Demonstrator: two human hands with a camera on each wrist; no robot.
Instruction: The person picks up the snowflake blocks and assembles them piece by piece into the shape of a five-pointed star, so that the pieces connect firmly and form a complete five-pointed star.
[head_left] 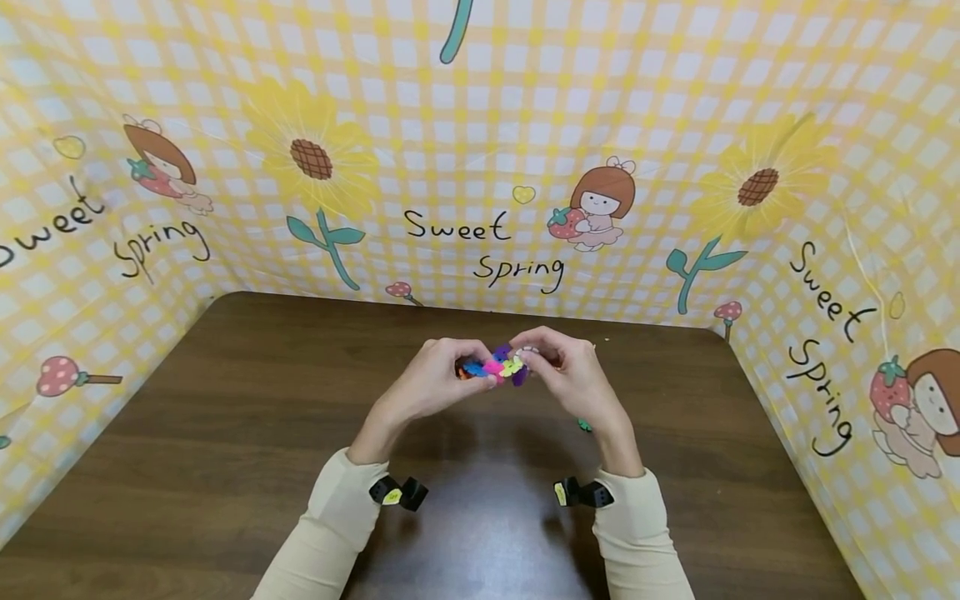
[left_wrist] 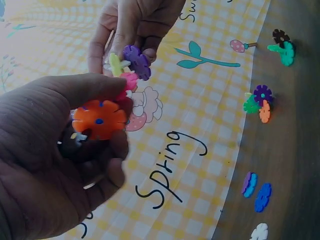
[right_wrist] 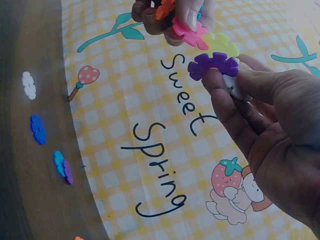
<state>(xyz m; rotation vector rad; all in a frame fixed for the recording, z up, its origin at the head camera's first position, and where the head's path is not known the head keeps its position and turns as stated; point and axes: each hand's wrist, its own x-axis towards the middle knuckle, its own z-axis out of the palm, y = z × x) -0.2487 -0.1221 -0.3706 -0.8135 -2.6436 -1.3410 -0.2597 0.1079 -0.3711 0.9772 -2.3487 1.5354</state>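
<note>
Over the middle of the table, my left hand and right hand hold one joined string of plastic snowflake discs between them. Orange, blue and pink discs lie at the left hand, whose thumb and fingers grip that end. A yellow disc follows, standing between the hands. Beside it, a purple disc and a white disc are at the right hand's fingertips; thumb and fingers pinch the white one. The left palm partly hides a dark piece.
On the brown table lie loose discs: a white disc, a blue disc, a blue-and-purple pair, and a cluster with a purple disc. A green disc shows by the right wrist. Checkered cloth walls the table's back and sides.
</note>
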